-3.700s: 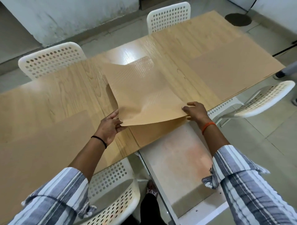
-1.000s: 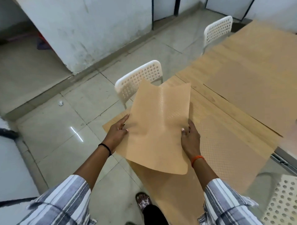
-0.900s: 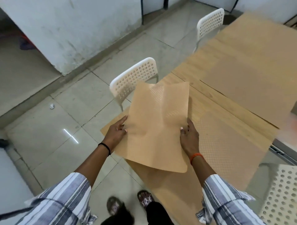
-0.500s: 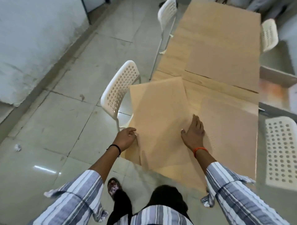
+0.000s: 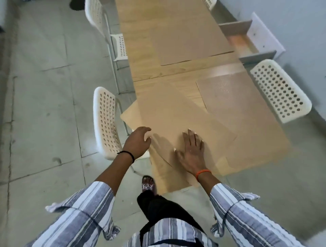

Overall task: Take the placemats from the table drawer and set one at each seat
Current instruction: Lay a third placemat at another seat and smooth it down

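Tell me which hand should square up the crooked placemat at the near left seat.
Probably the right hand: it lies flat on the skewed placemat and could pivot it. The left hand hovers curled at the mat's edge, near the overhanging corner beside the chair, and could guide.

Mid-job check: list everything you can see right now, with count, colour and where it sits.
table: one, light wood, running away from the camera.
placemats: three, tan; one skewed at the near left corner, overhanging the edge; one near right; one farther up the table.
chairs: four, white, perforated; two on the left, one on the right, one partly cut off at the top.
drawer: one, white, pulled open at the table's right side.
left hand: at the skewed placemat's edge.
right hand: flat on that placemat.
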The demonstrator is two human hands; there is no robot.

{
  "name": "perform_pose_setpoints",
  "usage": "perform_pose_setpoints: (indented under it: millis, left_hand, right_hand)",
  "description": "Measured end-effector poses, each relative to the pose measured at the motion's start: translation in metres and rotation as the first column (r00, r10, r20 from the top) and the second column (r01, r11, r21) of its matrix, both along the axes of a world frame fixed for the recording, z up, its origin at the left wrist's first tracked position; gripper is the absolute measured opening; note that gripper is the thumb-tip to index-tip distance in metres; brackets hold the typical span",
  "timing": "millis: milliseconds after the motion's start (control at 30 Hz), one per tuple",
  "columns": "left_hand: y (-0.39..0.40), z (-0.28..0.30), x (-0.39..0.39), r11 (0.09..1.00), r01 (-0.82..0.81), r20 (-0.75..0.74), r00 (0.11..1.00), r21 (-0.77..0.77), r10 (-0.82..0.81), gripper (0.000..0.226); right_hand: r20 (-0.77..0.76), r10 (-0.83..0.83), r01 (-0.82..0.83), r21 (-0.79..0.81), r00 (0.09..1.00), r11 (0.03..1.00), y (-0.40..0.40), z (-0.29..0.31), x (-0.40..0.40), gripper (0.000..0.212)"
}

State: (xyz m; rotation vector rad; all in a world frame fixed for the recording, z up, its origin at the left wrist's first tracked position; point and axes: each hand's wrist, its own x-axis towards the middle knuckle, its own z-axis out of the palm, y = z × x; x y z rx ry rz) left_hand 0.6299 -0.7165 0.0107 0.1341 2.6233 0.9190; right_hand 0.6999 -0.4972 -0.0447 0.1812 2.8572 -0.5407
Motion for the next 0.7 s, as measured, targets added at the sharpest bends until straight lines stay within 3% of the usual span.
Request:
perform_pose_setpoints:
  millis: [200, 400, 700]
  left_hand:
    - [-0.014, -0.017, -0.047, 0.917, 0.331, 0.049, 0.943, -0.223, -0.328, 0.064]
    - [-0.015, -0.031, -0.089, 0.661, 0.592, 0.137, 0.783, -0.462, -0.606, 0.072]
    - [-0.024, -0.040, -0.151, 0.452, 0.755, 0.074, 0.546, -0.475, -0.834, 0.069]
  right_hand:
    - [-0.062, -0.204, 0.205, 0.017, 0.977, 0.979, -0.033, -0.026, -0.006, 0.073]
    - [-0.052, -0.364, 0.366, 0.044, 0.930, 0.929, -0.067, -0.029, 0.007, 0.074]
    - [-0.060, -0.599, 0.601, 0.029, 0.798, 0.798, -0.118, -0.031, 0.005, 0.072]
